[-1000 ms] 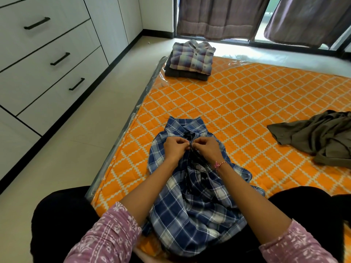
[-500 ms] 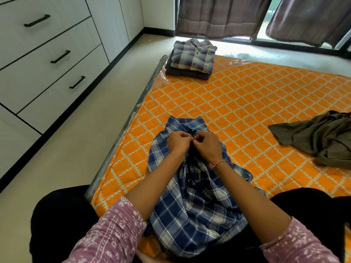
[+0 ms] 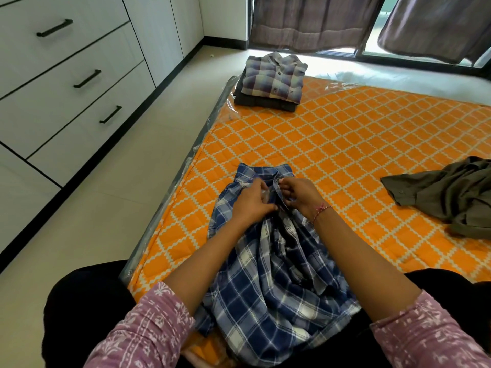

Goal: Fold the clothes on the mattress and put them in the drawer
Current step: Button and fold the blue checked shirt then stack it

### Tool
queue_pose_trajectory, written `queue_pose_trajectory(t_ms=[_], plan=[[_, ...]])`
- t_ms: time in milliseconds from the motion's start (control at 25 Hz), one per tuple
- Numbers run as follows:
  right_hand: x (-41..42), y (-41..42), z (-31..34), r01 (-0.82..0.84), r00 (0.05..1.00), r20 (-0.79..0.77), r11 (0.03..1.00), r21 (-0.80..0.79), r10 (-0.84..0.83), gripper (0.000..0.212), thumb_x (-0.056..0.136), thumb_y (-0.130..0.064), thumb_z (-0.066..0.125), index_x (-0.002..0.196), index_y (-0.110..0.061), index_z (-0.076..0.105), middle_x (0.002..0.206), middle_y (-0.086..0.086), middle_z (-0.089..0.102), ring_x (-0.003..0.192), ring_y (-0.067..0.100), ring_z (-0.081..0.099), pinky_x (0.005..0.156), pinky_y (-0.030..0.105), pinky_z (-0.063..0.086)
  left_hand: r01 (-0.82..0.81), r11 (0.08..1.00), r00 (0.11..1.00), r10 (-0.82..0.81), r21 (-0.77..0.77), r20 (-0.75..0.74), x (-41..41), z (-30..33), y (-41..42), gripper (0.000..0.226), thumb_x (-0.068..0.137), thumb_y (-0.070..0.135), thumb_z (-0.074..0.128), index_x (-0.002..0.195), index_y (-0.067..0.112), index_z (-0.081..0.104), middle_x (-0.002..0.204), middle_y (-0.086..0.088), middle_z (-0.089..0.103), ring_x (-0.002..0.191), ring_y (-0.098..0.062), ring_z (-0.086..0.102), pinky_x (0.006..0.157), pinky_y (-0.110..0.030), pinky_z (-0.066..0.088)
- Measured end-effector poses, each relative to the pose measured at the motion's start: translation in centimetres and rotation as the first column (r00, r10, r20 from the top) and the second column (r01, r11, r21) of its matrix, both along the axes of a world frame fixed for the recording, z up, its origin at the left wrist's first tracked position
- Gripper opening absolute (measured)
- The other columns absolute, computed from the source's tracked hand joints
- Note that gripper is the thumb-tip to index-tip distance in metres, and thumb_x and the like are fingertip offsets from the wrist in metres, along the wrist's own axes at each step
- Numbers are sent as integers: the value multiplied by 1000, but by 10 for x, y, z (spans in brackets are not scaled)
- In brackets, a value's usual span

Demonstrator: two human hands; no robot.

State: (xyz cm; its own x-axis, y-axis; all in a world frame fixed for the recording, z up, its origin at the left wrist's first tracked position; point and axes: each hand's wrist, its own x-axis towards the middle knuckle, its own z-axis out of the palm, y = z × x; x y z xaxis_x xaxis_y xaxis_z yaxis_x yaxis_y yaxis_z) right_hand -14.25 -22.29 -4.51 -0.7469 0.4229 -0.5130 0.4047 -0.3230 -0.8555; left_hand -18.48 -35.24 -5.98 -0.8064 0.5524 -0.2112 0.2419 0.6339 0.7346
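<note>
both hands, left [image 3: 251, 201] and right [image 3: 297, 196], pinch the blue shirt's [image 3: 268, 282] placket near the collar at 12 o'clock, apparently buttoning; next, flatten it for folding.

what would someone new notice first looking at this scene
The bright orange patterned mattress fills most of the view. At its near edge, the left hand and right hand pinch the front of a blue plaid shirt just below its collar. A folded stack with a purple plaid shirt on top sits at the far left corner, and a crumpled olive garment lies at the right.
</note>
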Motion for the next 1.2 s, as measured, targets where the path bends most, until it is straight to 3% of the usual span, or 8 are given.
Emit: queue_pose_trajectory(t_ms=[80,280,440,560,720,960,1120,1200], plan=[[-9,6,5,-5,1000,19,1000,12,5,22,91,-6,52,69,-10,52,45,-6,44,34,4,37,36,17,31,31,997,999,-30,-66,9,6,-10,-5,24,85,20,70,101,7,58,92,-12,64,74,-19,54,68,-37,47],[-15,11,2,-12,998,68,998,65,7,24,94,-8,51,71,-9,53,43,-7,51,33,3,45,48,26,41,-316,914,880,181,256,438,8,-12,-17,18,92,4,57,110,6,56,93,-10,62,76,-10,56,67,-18,42],[7,7,-9,-50,995,91,990,130,38,18,92,-19,60,78,-8,58,61,3,54,48,11,46,43,18,38,-268,927,920,164,262,357,14,-18,-22,23,91,-7,50,79,12,55,77,-1,56,71,-10,53,70,-26,41],[39,9,-20,-187,971,195,944,271,136,30,91,-35,61,77,-8,65,56,0,47,45,11,37,37,17,30,-265,949,919,194,172,344,20,-28,-24,16,91,-2,54,87,4,68,91,-6,65,83,-14,59,77,-28,45],[63,12,-32,-425,898,333,768,480,289,25,88,-12,65,65,-4,59,48,-1,42,29,5,30,37,14,27,-140,990,968,140,-13,210,25,-34,-19,12,87,10,66,90,0,71,95,-14,69,89,-24,65,76,-27,49],[60,11,-34,-502,863,362,672,544,352,35,88,-7,61,58,-8,43,52,4,39,45,13,31,48,22,29,9,919,999,6,-393,37,31,-31,-6,16,86,8,62,70,6,57,73,-12,60,67,-26,57,71,-43,56],[63,12,-24,-442,892,356,704,556,279,37,87,-11,65,55,-8,46,46,1,38,40,11,30,46,21,27,-67,955,987,21,-290,-158,32,-14,-6,17,81,14,68,68,4,64,84,-9,61,77,-24,61,72,-40,56],[62,12,-16,-310,939,298,798,517,172,30,85,-10,67,59,-4,54,40,-1,40,33,7,32,40,19,29,-99,988,995,96,-116,-35,27,-3,-8,16,84,10,65,68,8,63,74,-5,62,67,-16,59,66,-33,54]])
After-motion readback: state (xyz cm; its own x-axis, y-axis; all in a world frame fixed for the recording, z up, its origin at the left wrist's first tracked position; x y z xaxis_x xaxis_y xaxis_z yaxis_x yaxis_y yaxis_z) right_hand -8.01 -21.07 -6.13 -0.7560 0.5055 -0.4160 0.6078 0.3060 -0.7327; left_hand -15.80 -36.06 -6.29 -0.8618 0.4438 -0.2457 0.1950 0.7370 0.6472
